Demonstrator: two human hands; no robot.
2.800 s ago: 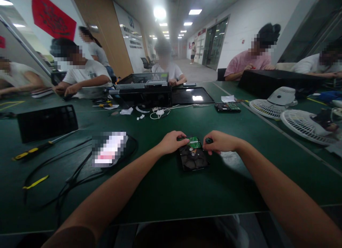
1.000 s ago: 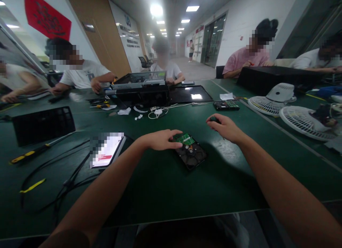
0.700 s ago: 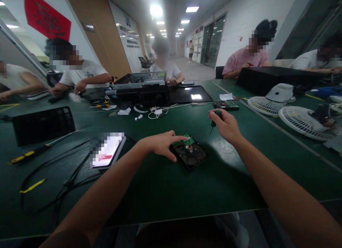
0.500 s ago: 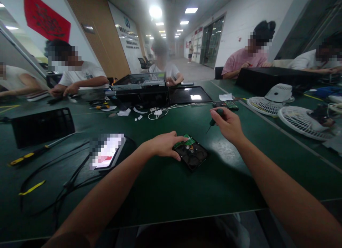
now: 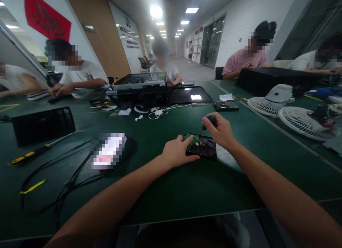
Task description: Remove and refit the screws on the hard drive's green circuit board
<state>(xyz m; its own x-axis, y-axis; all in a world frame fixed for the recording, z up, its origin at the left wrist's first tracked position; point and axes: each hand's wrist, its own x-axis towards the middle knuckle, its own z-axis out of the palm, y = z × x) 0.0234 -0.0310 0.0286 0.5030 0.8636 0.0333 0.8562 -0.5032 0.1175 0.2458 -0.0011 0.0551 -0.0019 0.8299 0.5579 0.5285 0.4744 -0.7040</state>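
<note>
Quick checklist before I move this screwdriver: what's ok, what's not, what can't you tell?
1. Left hand on the hard drive: ok, at its left end.
2. Screwdriver held in the right hand: ok.
3. Tip pointing down at the green circuit board: ok.
4. Tip seated in a screw: cannot tell, too small.
5. Board fully uncovered: not ok, a left finger overlaps it.
6. Black cables clear of the drive: ok.

The tabletop (image 5: 213, 191) leaves passage along its near edge; beyond, a hard drive (image 5: 207, 148) obstructs, cables (image 5: 68, 184) near-left, 2 fan guards (image 5: 301, 128) rightward.
</note>
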